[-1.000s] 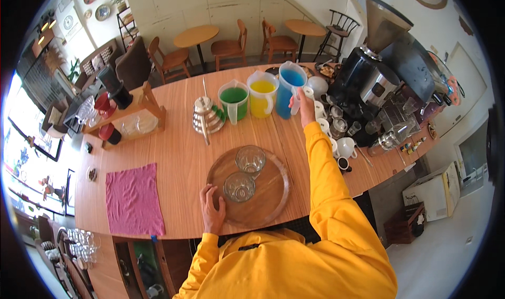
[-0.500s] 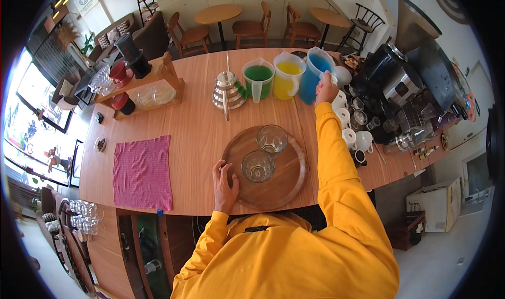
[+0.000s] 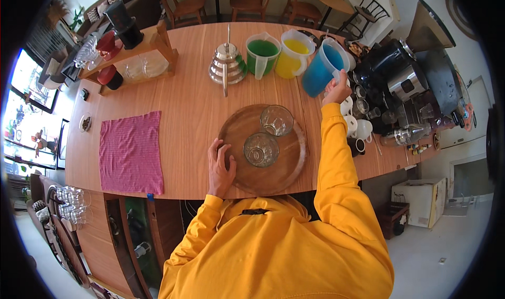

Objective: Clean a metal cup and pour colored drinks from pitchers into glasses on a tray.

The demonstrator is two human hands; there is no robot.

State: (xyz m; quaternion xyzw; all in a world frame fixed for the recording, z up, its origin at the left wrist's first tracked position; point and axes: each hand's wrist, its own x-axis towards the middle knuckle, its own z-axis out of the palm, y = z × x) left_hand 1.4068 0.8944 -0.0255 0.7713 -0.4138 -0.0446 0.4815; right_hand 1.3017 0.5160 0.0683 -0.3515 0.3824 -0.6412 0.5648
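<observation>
Blue-filled jug (image 3: 321, 71), upper right of frame, is gripped by its handle in the right hand (image 3: 337, 90) — that much done — while both glasses (image 3: 261, 150) on the round tray (image 3: 286, 168), frame centre, look empty, left hand (image 3: 221, 168) half-curled at tray's left edge, grasping nothing visible.

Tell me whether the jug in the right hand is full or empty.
Mostly full, not empty: the jug in the right hand shows blue liquid well up its side, its surface below the rim.

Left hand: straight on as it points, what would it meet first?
Past the tray rim at its thumb, the left hand would probably meet the silver kettle; depth is hard to judge.
</observation>
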